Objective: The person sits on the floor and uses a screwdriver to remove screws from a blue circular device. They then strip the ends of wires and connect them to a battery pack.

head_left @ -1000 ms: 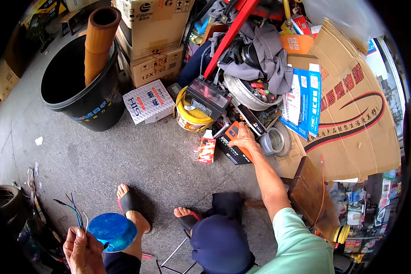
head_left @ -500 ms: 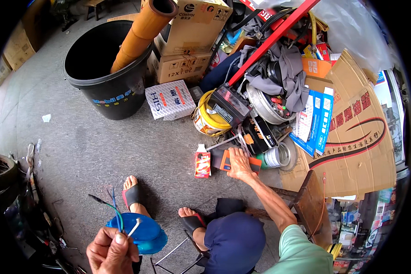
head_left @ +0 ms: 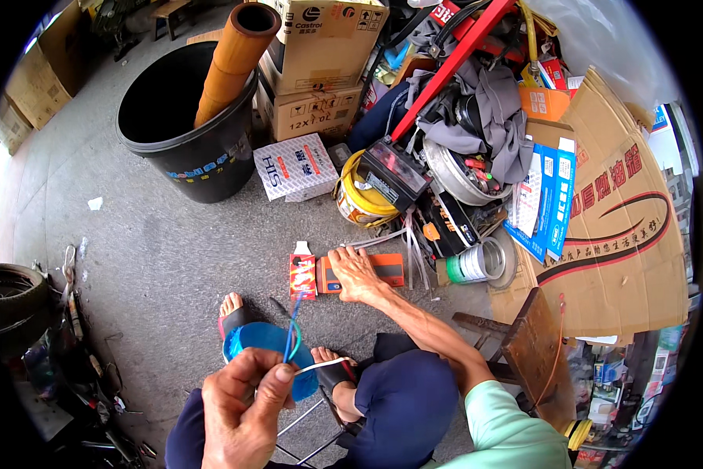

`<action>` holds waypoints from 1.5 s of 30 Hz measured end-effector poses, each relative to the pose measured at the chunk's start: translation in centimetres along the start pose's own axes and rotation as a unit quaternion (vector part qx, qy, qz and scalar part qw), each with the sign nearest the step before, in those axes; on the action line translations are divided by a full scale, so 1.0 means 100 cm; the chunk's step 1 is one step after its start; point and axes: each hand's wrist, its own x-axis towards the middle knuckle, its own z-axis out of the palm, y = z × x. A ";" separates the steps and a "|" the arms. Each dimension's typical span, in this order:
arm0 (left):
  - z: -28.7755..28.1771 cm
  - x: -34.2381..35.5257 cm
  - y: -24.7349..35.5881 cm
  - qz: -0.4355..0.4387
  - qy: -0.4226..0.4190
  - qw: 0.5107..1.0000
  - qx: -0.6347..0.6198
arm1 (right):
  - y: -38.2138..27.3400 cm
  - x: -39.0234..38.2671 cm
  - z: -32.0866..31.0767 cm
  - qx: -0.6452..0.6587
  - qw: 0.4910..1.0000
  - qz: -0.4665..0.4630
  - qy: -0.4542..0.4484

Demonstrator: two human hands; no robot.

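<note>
My left hand (head_left: 246,402) pinches a small bunch of thin wires between thumb and fingers. A blue wire (head_left: 293,327) and a green one stand up from the grip, and a white wire (head_left: 320,365) sticks out to the right. On the floor ahead, my right hand (head_left: 354,273) grips a flat orange box (head_left: 386,270), fingers over its far edge. At that box's left end stands a small red-and-white carton (head_left: 303,273) with its top flap up. Pale strips (head_left: 414,250) lie just beyond the orange box.
A yellow tub (head_left: 359,205), a black battery (head_left: 394,173) and a tape roll (head_left: 504,266) lie beyond my right hand. Further off stand a black bucket (head_left: 152,148) and stacked cartons (head_left: 320,78). A wooden stool (head_left: 531,352) is at right; a round blue plastic object (head_left: 254,336) sits near my feet.
My right hand has moved left along with the orange box, and the red-and-white carton has shifted left too. My left hand has come up and right with the wires.
</note>
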 end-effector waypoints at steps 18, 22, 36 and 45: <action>0.013 -0.009 -0.035 0.038 -0.054 0.998 0.013 | -0.019 -0.070 -0.224 0.411 0.884 -0.135 -0.176; 0.009 -0.016 -0.048 0.055 -0.036 0.997 -0.041 | -0.055 -0.115 -0.223 0.584 0.766 -0.191 -0.190; 0.021 -0.016 -0.057 0.101 0.022 0.986 -0.134 | -0.098 -0.128 -0.197 0.741 0.669 -0.039 -0.051; 0.016 -0.017 -0.055 0.092 0.035 0.975 -0.198 | -0.097 -0.125 -0.195 0.731 0.677 -0.085 -0.012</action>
